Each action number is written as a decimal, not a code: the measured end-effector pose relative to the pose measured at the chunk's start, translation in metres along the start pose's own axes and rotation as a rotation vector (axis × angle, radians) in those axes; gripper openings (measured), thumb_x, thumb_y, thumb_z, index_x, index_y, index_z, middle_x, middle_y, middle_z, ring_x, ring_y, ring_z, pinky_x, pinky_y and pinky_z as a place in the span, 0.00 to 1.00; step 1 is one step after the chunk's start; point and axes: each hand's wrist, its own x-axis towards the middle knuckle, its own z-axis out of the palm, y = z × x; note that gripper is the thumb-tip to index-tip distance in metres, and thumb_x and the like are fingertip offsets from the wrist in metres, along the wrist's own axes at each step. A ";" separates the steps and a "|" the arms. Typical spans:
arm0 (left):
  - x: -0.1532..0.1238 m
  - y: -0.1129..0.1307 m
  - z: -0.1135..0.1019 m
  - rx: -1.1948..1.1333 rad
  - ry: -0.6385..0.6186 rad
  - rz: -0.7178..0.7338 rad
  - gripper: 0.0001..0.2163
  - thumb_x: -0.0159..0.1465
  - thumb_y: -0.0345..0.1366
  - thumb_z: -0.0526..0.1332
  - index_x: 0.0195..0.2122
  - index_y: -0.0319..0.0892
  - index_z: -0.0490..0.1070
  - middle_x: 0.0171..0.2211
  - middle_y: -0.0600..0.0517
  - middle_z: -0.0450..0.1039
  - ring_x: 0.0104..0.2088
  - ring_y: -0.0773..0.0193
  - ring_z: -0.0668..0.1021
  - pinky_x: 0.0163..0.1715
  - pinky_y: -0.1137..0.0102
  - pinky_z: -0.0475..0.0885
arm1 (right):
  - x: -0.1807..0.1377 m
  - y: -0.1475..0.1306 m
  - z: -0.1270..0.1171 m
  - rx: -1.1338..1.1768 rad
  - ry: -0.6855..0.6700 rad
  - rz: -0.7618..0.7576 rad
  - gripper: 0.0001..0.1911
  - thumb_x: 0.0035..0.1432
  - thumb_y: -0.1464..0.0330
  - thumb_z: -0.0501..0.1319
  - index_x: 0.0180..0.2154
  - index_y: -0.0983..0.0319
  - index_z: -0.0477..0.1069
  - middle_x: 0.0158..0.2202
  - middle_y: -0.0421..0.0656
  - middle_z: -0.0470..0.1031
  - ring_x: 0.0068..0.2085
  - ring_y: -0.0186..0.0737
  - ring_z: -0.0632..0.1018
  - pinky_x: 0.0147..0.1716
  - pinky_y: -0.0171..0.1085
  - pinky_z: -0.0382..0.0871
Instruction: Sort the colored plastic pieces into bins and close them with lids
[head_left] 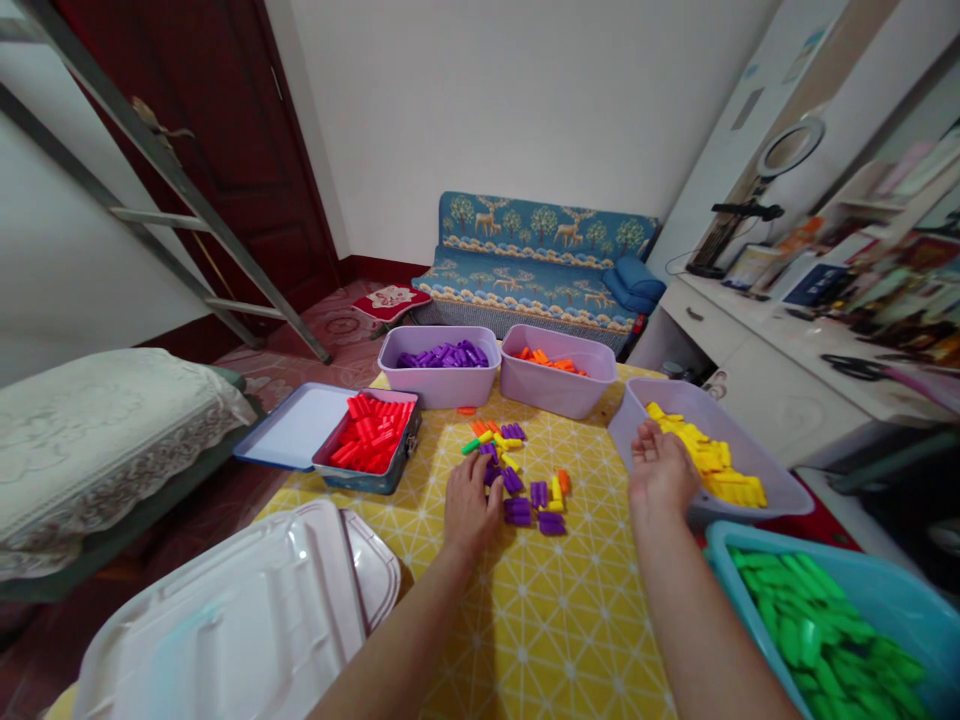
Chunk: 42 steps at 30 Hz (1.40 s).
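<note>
On the yellow patterned table lies a loose group of small ribbed plastic pieces: purple pieces (517, 512), yellow pieces (511, 462), a green piece (470, 446) and a few orange ones (564, 482). My left hand (471, 505) rests at the left side of this group, fingers stretched out and touching the purple pieces. My right hand (663, 470) is over the near-left rim of the lilac bin (780, 490) of yellow pieces, palm turned up and fingers loosely bent apart. Nothing shows in its palm.
Farther back are lilac bins of purple pieces (448, 355) and orange pieces (553, 361). At left, an open tin (365, 482) contains red pieces; white lids (225, 610) are stacked nearer. A blue tub (892, 570) of green pieces stands at near right. Behind is a sofa (525, 270).
</note>
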 end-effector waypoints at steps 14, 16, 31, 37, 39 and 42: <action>-0.001 0.000 0.000 0.022 -0.004 -0.004 0.19 0.68 0.39 0.55 0.58 0.40 0.67 0.59 0.40 0.69 0.59 0.51 0.71 0.61 0.51 0.65 | -0.074 0.070 -0.067 -1.211 -0.815 -0.335 0.14 0.58 0.67 0.57 0.44 0.60 0.76 0.40 0.48 0.77 0.37 0.41 0.79 0.39 0.38 0.73; -0.001 0.000 0.000 0.012 -0.001 -0.003 0.19 0.68 0.39 0.55 0.58 0.41 0.67 0.60 0.40 0.69 0.59 0.51 0.71 0.60 0.51 0.65 | -0.078 0.072 -0.062 -1.078 -0.962 -0.313 0.14 0.60 0.65 0.56 0.43 0.60 0.77 0.41 0.47 0.78 0.38 0.40 0.79 0.39 0.37 0.74; -0.004 -0.001 -0.003 -0.171 0.050 -0.077 0.19 0.69 0.40 0.53 0.60 0.43 0.65 0.63 0.41 0.64 0.64 0.53 0.66 0.65 0.53 0.61 | -0.046 0.090 -0.070 -1.570 -1.029 -0.841 0.22 0.68 0.66 0.51 0.60 0.61 0.68 0.65 0.47 0.66 0.66 0.50 0.65 0.62 0.51 0.59; 0.001 -0.011 0.004 -0.272 0.238 -0.169 0.16 0.69 0.37 0.53 0.57 0.45 0.67 0.63 0.42 0.63 0.65 0.54 0.64 0.66 0.54 0.58 | -0.049 0.088 -0.068 -1.589 -1.015 -0.864 0.22 0.67 0.67 0.52 0.60 0.63 0.68 0.65 0.48 0.66 0.65 0.50 0.65 0.62 0.49 0.59; 0.015 -0.014 0.006 -0.244 0.278 -0.178 0.17 0.66 0.33 0.54 0.56 0.44 0.68 0.61 0.43 0.65 0.64 0.55 0.66 0.65 0.55 0.60 | -0.049 0.088 -0.068 -1.588 -1.012 -0.869 0.22 0.67 0.67 0.52 0.60 0.63 0.68 0.65 0.49 0.66 0.65 0.50 0.66 0.62 0.49 0.59; 0.048 -0.017 0.004 -0.138 0.271 -0.191 0.17 0.64 0.29 0.55 0.54 0.43 0.70 0.56 0.43 0.69 0.61 0.55 0.69 0.64 0.57 0.63 | -0.051 0.086 -0.067 -1.589 -1.006 -0.871 0.22 0.67 0.67 0.51 0.60 0.63 0.68 0.65 0.48 0.66 0.65 0.50 0.66 0.62 0.50 0.59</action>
